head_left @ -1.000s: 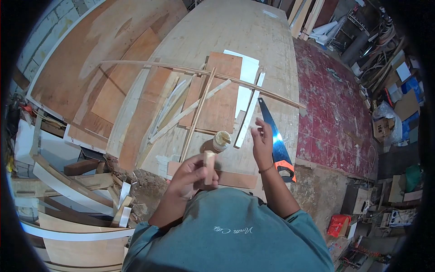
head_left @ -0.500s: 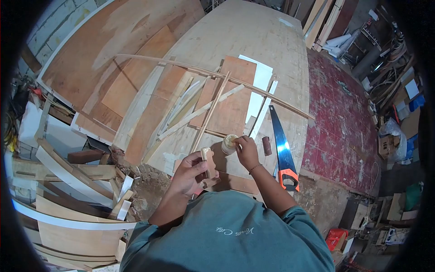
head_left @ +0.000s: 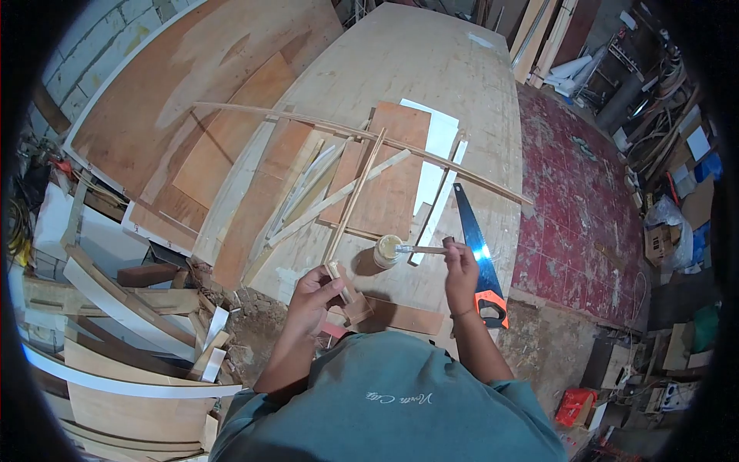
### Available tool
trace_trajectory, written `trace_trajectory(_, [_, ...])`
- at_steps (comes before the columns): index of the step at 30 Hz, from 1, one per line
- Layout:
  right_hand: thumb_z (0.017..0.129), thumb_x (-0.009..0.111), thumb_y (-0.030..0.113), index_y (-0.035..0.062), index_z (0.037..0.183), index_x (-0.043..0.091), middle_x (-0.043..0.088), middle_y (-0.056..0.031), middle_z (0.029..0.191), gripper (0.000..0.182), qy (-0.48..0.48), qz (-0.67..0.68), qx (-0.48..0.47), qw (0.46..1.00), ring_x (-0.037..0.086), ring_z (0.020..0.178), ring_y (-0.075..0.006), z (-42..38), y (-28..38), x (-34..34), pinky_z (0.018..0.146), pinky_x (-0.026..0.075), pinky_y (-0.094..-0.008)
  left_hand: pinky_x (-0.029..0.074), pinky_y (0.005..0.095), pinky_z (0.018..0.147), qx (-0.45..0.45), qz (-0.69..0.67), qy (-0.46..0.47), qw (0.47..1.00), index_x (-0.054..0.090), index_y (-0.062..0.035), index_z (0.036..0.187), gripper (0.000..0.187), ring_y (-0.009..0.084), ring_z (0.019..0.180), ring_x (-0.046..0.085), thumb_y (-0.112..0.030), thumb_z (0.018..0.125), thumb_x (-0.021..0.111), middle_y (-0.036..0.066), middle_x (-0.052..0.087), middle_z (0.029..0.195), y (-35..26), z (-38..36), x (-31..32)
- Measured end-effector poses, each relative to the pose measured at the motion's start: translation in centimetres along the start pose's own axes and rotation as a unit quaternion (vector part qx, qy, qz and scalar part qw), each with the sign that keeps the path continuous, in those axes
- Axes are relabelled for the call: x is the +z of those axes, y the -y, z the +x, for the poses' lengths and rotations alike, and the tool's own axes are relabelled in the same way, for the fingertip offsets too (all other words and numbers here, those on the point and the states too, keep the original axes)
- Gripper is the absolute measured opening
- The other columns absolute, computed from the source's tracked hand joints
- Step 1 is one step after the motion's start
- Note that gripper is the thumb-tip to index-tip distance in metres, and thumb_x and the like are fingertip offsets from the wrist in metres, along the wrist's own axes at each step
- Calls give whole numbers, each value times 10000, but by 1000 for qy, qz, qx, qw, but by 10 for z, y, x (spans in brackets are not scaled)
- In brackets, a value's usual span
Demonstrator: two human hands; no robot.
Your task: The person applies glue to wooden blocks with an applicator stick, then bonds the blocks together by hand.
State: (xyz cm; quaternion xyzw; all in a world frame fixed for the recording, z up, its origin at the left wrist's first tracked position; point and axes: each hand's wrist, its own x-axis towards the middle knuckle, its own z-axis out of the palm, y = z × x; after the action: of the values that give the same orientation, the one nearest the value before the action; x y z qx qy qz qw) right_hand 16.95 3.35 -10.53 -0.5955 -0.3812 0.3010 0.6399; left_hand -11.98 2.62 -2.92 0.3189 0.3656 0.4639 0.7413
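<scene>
My left hand [head_left: 312,296] grips a small wooden piece [head_left: 344,286] near the front edge of the plywood table. In my right hand [head_left: 460,276] is a thin stick-like brush [head_left: 423,249], held level, its pale tip at the mouth of an open jar [head_left: 391,251]. The jar stands upright on the table and holds something cream-coloured. Right of my right hand lies a hand saw [head_left: 476,239] with an orange and black handle.
Long thin strips [head_left: 469,176] cross the plywood table [head_left: 431,46]. Flat brown boards [head_left: 399,169] and a white sheet [head_left: 439,138] lie beyond the jar. Curved wooden frames [head_left: 115,286] are at the left, red floor [head_left: 562,192] at the right.
My right hand has moved right, away from the jar, and the brush now shows between them. My left hand has shifted slightly left with its wooden piece. The brown block near the saw is no longer visible separately.
</scene>
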Motion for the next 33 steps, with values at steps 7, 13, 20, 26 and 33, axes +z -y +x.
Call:
trace_trajectory(7, [893,602,133,47,928,579,585,-33,815,96,45,303,185,934,555,698,-123,-27,66,-46,614,442,-239,546,337,733,-6,-25,31,999,548,-20,1122,256,215,895,645,-42,868,581,117,634,997,-10,10,24])
trace_trajectory(13, [834,589,1,17,941,560,581,-85,839,111,165,421,192,871,582,727,-163,-46,100,-57,646,465,-248,553,344,738,28,-16,59,998,539,-7,1184,350,244,866,654,-87,847,588,128,640,967,-28,18,52])
trace_trajectory(20, [872,581,76,-45,1121,559,536,-81,938,277,170,277,89,941,540,785,-145,-66,151,-61,714,446,-268,510,297,620,55,-13,148,987,511,51,1217,480,196,714,610,-179,818,645,149,611,866,-51,17,76])
trace_trajectory(26, [889,558,86,-30,1084,596,528,-84,963,229,217,190,15,957,537,832,-133,-66,157,-65,734,460,-251,471,256,538,51,-20,161,985,525,71,1175,534,173,627,592,-241,779,701,129,610,783,-56,16,94])
trace_trajectory(33, [875,552,44,-29,1054,615,531,-83,966,203,223,163,34,960,541,858,-126,-63,158,-65,746,483,-238,480,251,597,73,5,160,984,539,78,1151,565,155,679,599,-264,746,735,118,627,838,-60,15,100])
